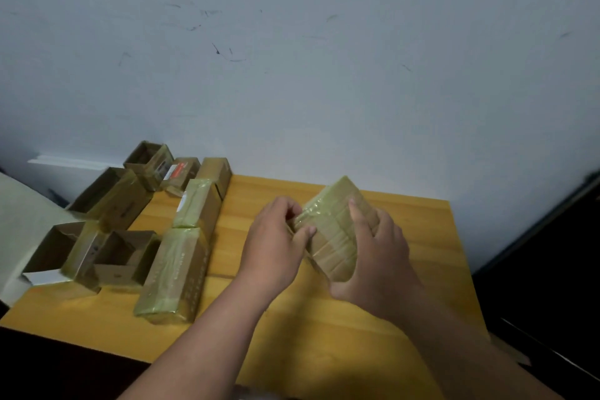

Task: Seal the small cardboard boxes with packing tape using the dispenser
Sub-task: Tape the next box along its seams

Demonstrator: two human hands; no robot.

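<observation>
A small cardboard box [337, 224] wrapped in shiny tape is held tilted above the yellow wooden table [422, 237], right of centre. My right hand [380, 253] grips its right side, fingers laid over the top face and thumb underneath. My left hand [276, 237] pinches the box's left end, thumb pressed on the taped edge. No tape dispenser is in view.
Several other small boxes crowd the table's left part: taped ones [175, 273] [198, 204] lying flat, open ones [123, 253] [55, 247] [146, 156] behind and beside them. A grey wall [292, 58] rises behind the table. Dark furniture [552, 253] stands to the right.
</observation>
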